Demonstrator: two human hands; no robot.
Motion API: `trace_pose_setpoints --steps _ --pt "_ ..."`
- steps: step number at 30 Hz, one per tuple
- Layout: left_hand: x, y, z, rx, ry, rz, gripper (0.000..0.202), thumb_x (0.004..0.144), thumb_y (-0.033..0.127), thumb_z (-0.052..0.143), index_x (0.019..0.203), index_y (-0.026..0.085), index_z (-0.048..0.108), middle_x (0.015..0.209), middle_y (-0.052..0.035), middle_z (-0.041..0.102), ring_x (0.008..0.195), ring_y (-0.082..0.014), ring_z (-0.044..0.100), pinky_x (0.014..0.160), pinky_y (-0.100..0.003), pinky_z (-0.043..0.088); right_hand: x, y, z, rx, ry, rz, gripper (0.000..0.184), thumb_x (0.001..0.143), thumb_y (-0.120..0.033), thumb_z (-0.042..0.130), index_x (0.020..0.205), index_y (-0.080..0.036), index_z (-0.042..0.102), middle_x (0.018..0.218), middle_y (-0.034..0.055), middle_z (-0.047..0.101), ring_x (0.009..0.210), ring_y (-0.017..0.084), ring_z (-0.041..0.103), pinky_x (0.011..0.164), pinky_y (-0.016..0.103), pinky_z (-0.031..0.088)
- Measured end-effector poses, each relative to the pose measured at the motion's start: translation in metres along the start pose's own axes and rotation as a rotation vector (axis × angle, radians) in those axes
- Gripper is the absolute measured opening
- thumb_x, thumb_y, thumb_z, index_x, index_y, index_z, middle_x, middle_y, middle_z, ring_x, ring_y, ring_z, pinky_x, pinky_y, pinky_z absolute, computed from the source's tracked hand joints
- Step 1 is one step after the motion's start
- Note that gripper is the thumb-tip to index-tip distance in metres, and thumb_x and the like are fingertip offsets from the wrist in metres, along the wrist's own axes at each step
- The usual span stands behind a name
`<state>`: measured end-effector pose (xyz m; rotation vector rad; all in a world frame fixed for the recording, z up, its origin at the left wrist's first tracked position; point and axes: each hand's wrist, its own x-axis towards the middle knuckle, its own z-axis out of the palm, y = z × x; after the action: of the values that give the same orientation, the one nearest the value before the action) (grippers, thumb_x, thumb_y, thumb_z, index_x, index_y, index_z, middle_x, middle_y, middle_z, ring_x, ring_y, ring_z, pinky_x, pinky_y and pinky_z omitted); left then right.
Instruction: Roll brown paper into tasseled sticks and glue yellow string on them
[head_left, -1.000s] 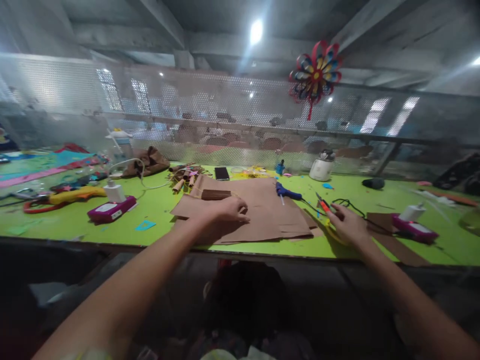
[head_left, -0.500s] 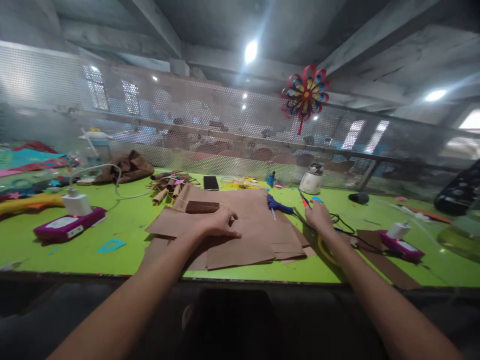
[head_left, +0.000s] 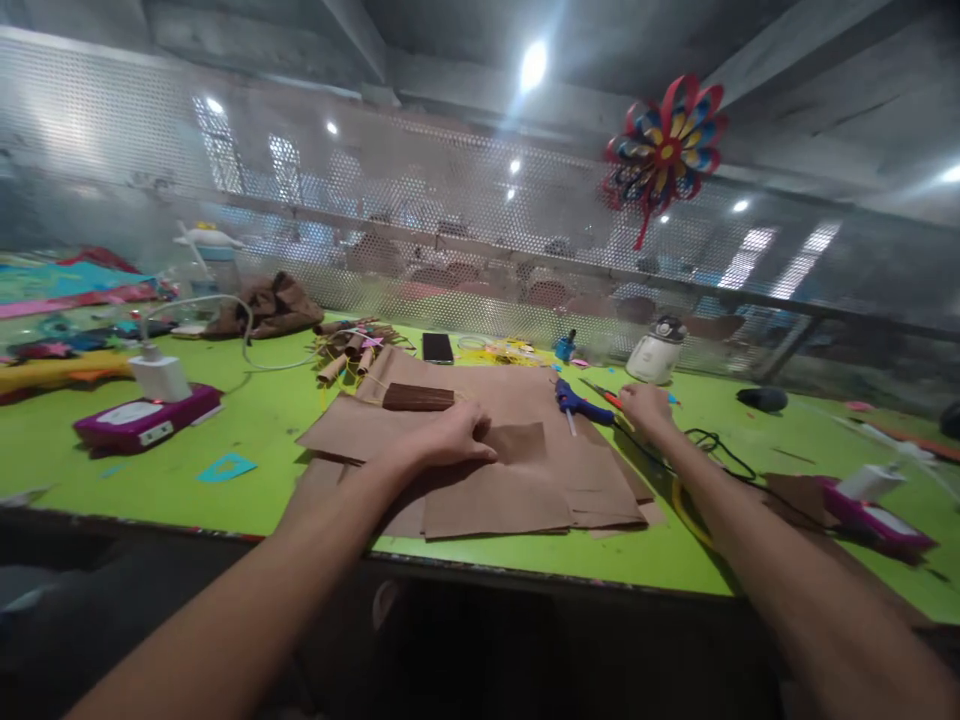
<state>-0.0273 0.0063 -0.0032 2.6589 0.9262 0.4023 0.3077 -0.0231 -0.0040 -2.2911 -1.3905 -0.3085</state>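
My left hand (head_left: 456, 434) rests on stacked brown paper sheets (head_left: 495, 502), fingers bent and apart from the thumb, holding nothing that I can see. A darker rectangular patch shows on the paper beside its thumb. Above this hand lies a dark brown rolled strip (head_left: 418, 397). At the right, my right hand (head_left: 646, 408) is closed around what look like orange-handled scissors (head_left: 613, 399), their thin dark tips pointing left; the fingers hide most of the handle. A blue glue gun (head_left: 582, 403) lies on the sheets' right edge, just left of that hand.
Behind the sheets are small brown paper rolls (head_left: 352, 350), a phone (head_left: 437, 348) and a white bottle (head_left: 655, 355). Purple power strips (head_left: 150, 418) stand on both sides. The glue gun's black cable (head_left: 724, 455) passes near my right forearm. A perforated screen (head_left: 450, 260) borders the green table.
The view has tilted down and turned slightly left, shifting the scene. My left hand stays on the paper. My right hand still grips the scissors, whose tips now point more levelly left.
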Motion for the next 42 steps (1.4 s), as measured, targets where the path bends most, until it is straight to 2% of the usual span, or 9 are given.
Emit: trace_pose_setpoints --steps 5,10,15,21,24,29,33,38,42 --pt "0.001 0.000 0.004 -0.076 0.037 0.018 0.023 0.068 0.038 0.064 0.071 0.017 0.055 0.074 -0.0007 0.055 0.067 -0.0142 0.048 0.056 -0.025 0.034 -0.031 -0.046 -0.022 0.197 0.033 -0.282 0.035 0.089 -0.031 0.041 0.107 -0.014 0.065 0.113 0.0106 0.064 0.107 0.021 0.055 0.090 0.032 0.043" --pt "-0.002 0.003 0.008 -0.201 0.065 0.053 0.017 0.073 0.032 0.058 0.080 0.017 0.061 0.073 0.0001 0.060 0.068 -0.0145 0.052 0.060 -0.025 0.037 -0.068 -0.089 -0.034 0.573 -0.489 -0.749 0.034 0.077 -0.035 0.061 0.106 -0.017 0.064 0.096 0.0054 0.068 0.082 0.016 0.060 0.070 0.027 0.047" --pt "-0.001 0.004 0.003 -0.199 0.155 0.008 0.028 0.076 0.038 0.056 0.096 0.018 0.062 0.084 -0.0034 0.064 0.076 -0.0170 0.054 0.067 -0.027 0.040 -0.081 -0.087 -0.024 0.644 -0.496 -0.598 0.025 0.074 -0.038 0.063 0.064 -0.015 0.061 0.058 -0.0030 0.054 0.054 0.010 0.046 0.049 0.022 0.033" --pt "0.002 -0.005 -0.008 -0.677 0.462 -0.163 0.039 0.082 0.052 0.048 0.095 0.017 0.057 0.074 -0.0025 0.057 0.066 -0.0133 0.051 0.059 -0.023 0.040 -0.076 -0.070 -0.028 0.900 -0.578 -0.337 0.035 0.068 -0.049 0.066 0.074 -0.015 0.065 0.059 -0.0019 0.055 0.053 0.011 0.046 0.052 0.024 0.034" --pt "-0.002 -0.003 -0.006 -1.068 0.399 -0.179 0.041 0.078 0.058 0.051 0.081 0.017 0.055 0.066 0.0017 0.050 0.054 -0.0081 0.044 0.048 -0.018 0.034 -0.074 -0.068 -0.030 0.916 -0.531 -0.322 0.035 0.068 -0.051 0.066 0.063 -0.016 0.063 0.050 -0.0040 0.049 0.048 0.009 0.041 0.051 0.024 0.031" --pt "-0.010 0.007 0.000 -1.260 0.159 -0.261 0.038 0.072 0.049 0.065 0.086 0.015 0.061 0.073 -0.0041 0.061 0.058 -0.0117 0.054 0.053 -0.022 0.041 -0.067 -0.057 -0.015 0.944 -0.505 -0.332 0.043 0.070 -0.052 0.064 0.048 -0.017 0.056 0.046 -0.0032 0.049 0.045 0.009 0.042 0.050 0.025 0.032" --pt "-0.011 0.006 0.002 -1.243 0.108 -0.299 0.031 0.071 0.043 0.067 0.081 0.014 0.062 0.064 -0.0033 0.060 0.052 -0.0108 0.052 0.048 -0.021 0.038 -0.055 -0.044 0.003 1.091 -0.529 -0.182 0.038 0.069 -0.052 0.066 0.078 -0.016 0.071 0.066 0.0020 0.068 0.058 0.017 0.059 0.058 0.028 0.043" --pt "-0.010 0.002 0.000 -1.158 0.136 -0.337 0.036 0.075 0.048 0.061 0.060 0.017 0.051 0.045 0.0062 0.034 0.035 -0.0044 0.026 0.036 -0.020 0.018 -0.051 -0.042 0.005 1.224 -0.508 -0.090 0.042 0.067 -0.044 0.071 0.100 -0.019 0.070 0.090 0.0047 0.072 0.074 0.020 0.065 0.070 0.032 0.050" --pt "-0.009 0.001 -0.004 -1.260 0.109 -0.340 0.022 0.069 0.036 0.070 0.080 0.018 0.061 0.062 0.0030 0.052 0.050 -0.0070 0.047 0.042 -0.017 0.029 -0.058 -0.049 -0.003 1.321 -0.518 -0.037 0.044 0.064 -0.039 0.074 0.103 -0.020 0.069 0.087 0.0047 0.073 0.072 0.019 0.065 0.065 0.030 0.051"
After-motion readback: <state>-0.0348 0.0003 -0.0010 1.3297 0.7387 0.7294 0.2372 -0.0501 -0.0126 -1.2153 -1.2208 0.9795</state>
